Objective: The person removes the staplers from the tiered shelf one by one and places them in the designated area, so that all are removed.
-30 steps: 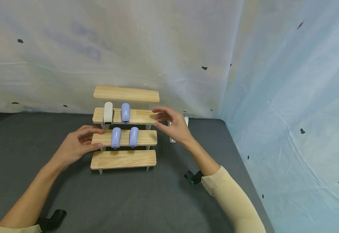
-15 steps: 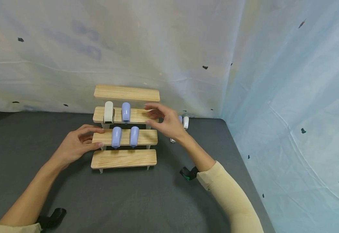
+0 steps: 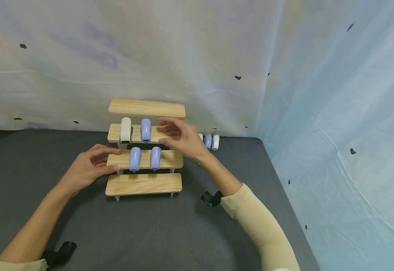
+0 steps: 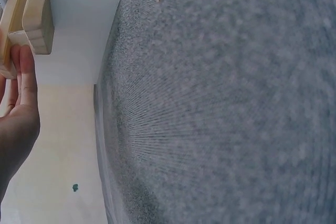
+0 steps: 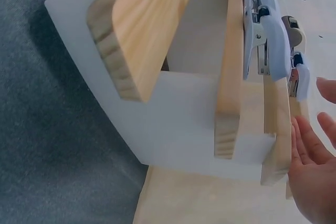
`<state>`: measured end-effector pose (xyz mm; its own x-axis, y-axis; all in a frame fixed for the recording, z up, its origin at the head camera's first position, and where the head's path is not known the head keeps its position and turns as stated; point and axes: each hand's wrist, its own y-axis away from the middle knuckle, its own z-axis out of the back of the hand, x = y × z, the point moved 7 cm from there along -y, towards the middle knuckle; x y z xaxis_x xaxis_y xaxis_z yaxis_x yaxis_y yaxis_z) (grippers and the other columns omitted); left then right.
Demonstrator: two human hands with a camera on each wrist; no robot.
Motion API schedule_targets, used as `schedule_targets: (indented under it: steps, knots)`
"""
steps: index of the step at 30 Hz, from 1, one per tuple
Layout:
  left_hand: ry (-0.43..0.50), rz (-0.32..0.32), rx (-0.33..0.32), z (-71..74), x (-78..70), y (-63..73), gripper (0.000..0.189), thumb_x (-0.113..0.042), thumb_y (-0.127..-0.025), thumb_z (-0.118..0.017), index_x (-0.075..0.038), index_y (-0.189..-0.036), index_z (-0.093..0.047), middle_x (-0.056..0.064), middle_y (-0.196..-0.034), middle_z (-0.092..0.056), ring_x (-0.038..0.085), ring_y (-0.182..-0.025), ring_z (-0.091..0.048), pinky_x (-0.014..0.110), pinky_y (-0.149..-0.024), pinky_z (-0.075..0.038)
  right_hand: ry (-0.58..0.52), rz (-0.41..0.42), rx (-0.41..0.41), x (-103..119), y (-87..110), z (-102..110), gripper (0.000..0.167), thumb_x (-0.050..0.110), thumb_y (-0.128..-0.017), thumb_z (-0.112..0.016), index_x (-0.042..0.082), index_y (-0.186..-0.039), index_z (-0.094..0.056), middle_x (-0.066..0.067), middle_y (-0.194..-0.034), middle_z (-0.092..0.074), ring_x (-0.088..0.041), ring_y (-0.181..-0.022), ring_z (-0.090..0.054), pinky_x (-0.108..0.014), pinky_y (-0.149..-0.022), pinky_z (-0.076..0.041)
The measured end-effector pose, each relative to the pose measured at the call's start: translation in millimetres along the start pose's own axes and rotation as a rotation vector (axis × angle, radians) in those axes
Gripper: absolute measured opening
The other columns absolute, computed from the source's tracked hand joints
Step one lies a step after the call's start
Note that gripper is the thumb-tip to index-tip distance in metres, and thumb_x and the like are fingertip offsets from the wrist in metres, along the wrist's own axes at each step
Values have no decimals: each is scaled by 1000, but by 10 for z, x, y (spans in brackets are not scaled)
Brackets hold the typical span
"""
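A wooden tiered display stand [image 3: 144, 184] with white side panels [image 4: 79, 30] stands on the dark tabletop. My left hand [image 3: 87, 167] grips the left end of its second step from the bottom, thumb in front and fingers behind. Two lavender staplers [image 3: 135, 159] lie on that step. One step higher are a white stapler [image 3: 126, 130] and another lavender stapler [image 3: 146, 130]. To the right of these, my right hand [image 3: 185, 138] hovers at the third step's right end, thumb and fingers spread, holding nothing. Its fingers show beside the board ends in the right wrist view.
Behind my right hand, a lavender stapler [image 3: 208, 141] and a white stapler [image 3: 215, 142] lie on the table, with more white pieces partly hidden. A pale curtain [image 3: 197, 56] hangs close behind the stand and along the right. Black straps [image 3: 212, 198] hang at both forearms.
My right hand has moved left along the third step toward the lavender stapler, uncovering the staplers on the table behind it. My left hand keeps its grip in place.
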<state>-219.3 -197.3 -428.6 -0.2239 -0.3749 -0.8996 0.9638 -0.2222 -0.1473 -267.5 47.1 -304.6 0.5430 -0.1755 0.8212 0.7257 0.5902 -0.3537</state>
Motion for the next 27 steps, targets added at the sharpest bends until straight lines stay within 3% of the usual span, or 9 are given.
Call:
schedule_targets:
  steps: [6,11,20,27]
  knots:
    - [6,-5,1,5,32,3,46,-16,-91,-75,-5,-133,-60,4,-122,-49,4,-103,-57,13,-80,-52,34,-21,13,-150,-75,-75,57,-2,-88,-74,-7,-139,-49,-27,-133,-56,-40,-117,-58,-45,-101,-48]
    - [-2,-5,3,7,44,-8,46,-17,-91,-75,-6,-134,-60,4,-123,-49,5,-102,-58,13,-79,-51,101,-39,11,-354,-148,-116,60,9,-88,-77,5,-142,-51,-14,-134,-59,-27,-116,-60,-32,-99,-49]
    - [20,-1,5,-6,50,-4,46,-16,-91,-75,-5,-134,-60,5,-123,-48,6,-102,-58,15,-78,-52,133,-55,26,-353,-215,-172,59,19,-87,-79,12,-141,-54,-4,-133,-61,-14,-117,-61,-23,-95,-49]
    - [3,18,17,-20,48,-15,47,-19,-91,-75,-6,-134,-60,5,-123,-48,5,-101,-59,17,-77,-53,167,-107,42,-395,-257,-226,67,19,-85,-82,15,-144,-50,-4,-130,-61,-15,-116,-60,-19,-96,-48]
